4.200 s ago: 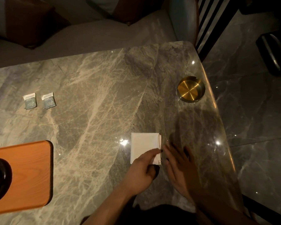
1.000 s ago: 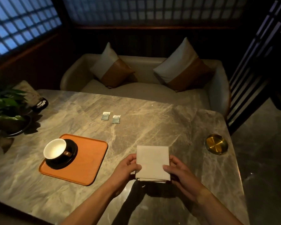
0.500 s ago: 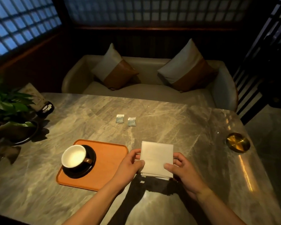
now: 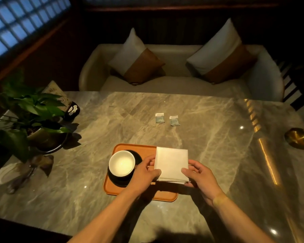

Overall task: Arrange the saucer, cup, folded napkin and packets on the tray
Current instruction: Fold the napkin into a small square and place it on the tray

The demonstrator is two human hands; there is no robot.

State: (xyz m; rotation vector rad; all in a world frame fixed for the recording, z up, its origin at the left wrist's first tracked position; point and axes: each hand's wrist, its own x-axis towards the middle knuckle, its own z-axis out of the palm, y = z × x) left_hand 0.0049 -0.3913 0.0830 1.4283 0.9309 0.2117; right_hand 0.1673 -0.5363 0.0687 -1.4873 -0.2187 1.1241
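A white folded napkin (image 4: 171, 163) is held over the right half of the orange tray (image 4: 144, 149). My left hand (image 4: 145, 171) pinches its left edge and my right hand (image 4: 198, 176) pinches its right edge. On the tray's left half a white cup (image 4: 121, 163) stands on a dark saucer (image 4: 138, 156). Two small pale packets (image 4: 159, 118) (image 4: 174, 120) lie side by side on the marble table (image 4: 209, 146), farther back. Whether the napkin touches the tray cannot be told.
A potted plant (image 4: 30, 116) stands at the table's left edge with a small dark object (image 4: 72, 109) behind it. A brass dish (image 4: 298, 139) sits at the far right. A sofa with two cushions (image 4: 182, 72) lies beyond the table.
The napkin, held by both hands, has moved left from the bare table to above the tray's right half. Four seconds ago it lay on the table under my fingers.
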